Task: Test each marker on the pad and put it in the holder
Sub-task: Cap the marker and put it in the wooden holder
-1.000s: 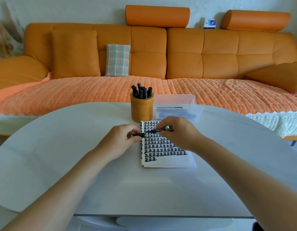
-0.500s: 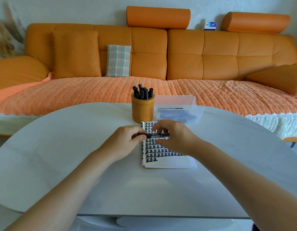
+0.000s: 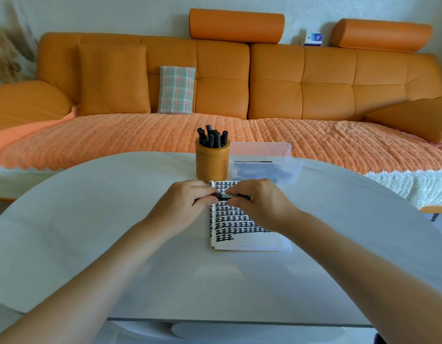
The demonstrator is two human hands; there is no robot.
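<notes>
A black marker (image 3: pixel 223 196) lies level just above the pad (image 3: pixel 239 223), whose white page is covered with rows of black marks. My left hand (image 3: pixel 183 207) pinches the marker's left end and my right hand (image 3: pixel 260 203) grips its right part, so only a short middle stretch shows. The two hands almost touch. Behind them stands the orange round holder (image 3: pixel 212 163) with several black markers (image 3: pixel 212 137) upright in it.
A clear plastic box (image 3: pixel 264 167) with its lid up sits right of the holder, with dark markers inside. All rest on a white oval table (image 3: pixel 90 232). An orange sofa (image 3: pixel 239 83) runs behind the table.
My two hands have drawn together along the marker. The stretch of marker showing between them has shrunk.
</notes>
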